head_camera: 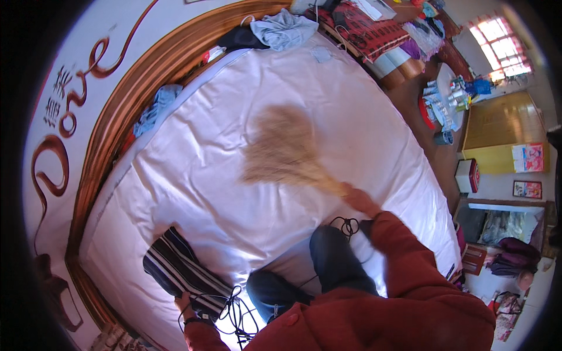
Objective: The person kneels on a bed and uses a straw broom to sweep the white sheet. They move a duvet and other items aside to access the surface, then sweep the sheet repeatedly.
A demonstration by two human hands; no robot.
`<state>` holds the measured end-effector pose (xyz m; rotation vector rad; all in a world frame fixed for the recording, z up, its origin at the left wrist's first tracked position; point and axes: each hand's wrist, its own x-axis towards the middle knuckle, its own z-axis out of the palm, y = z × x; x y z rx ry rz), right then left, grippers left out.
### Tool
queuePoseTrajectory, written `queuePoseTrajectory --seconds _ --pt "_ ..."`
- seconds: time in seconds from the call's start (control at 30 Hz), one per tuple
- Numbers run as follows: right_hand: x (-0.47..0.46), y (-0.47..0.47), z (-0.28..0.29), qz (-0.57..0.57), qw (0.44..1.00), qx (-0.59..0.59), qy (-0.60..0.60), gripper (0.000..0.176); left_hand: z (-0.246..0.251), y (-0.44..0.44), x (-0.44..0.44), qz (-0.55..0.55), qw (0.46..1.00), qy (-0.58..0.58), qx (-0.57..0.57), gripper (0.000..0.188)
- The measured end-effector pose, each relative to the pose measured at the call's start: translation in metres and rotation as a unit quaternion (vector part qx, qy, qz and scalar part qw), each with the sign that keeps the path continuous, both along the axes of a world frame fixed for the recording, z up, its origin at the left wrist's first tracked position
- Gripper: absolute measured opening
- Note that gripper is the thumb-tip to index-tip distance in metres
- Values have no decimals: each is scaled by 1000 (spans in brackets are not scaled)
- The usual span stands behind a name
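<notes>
A straw hand broom (285,151), blurred by motion, lies over the pale pink bed sheet (210,175) near the middle of the bed. My right hand (358,198) is closed round its handle. At the lower left, my left hand (185,305) touches the edge of a dark striped cloth (184,263), folded or bunched; its fingers are partly hidden, so a grip on it cannot be made out. A looped black cable (237,313) lies beside that hand and crosses over the cloth. Wrinkles run through the sheet around the broom.
My knees rest on the bed. Another coiled black cable (349,226) is near the right knee. Grey clothing (285,30) and a blue cloth (159,107) lie along the wooden headboard (127,79). A cluttered round table (448,98) stands beyond the bed's right edge.
</notes>
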<state>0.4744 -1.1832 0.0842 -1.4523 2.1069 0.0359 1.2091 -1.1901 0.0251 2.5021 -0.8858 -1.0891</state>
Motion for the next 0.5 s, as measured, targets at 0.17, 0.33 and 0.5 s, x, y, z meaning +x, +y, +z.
queuePoseTrajectory --seconds 0.17,0.33,0.5 --pt "-204 120 47 -148 965 -22 215 37 64 -33 -94 193 956 212 -70 32" --pt "-261 148 120 -297 906 -120 277 38 126 -74 -182 53 943 300 -137 37" --pt "-205 117 124 -327 929 -102 138 46 137 -144 -248 94 884 444 -110 47"
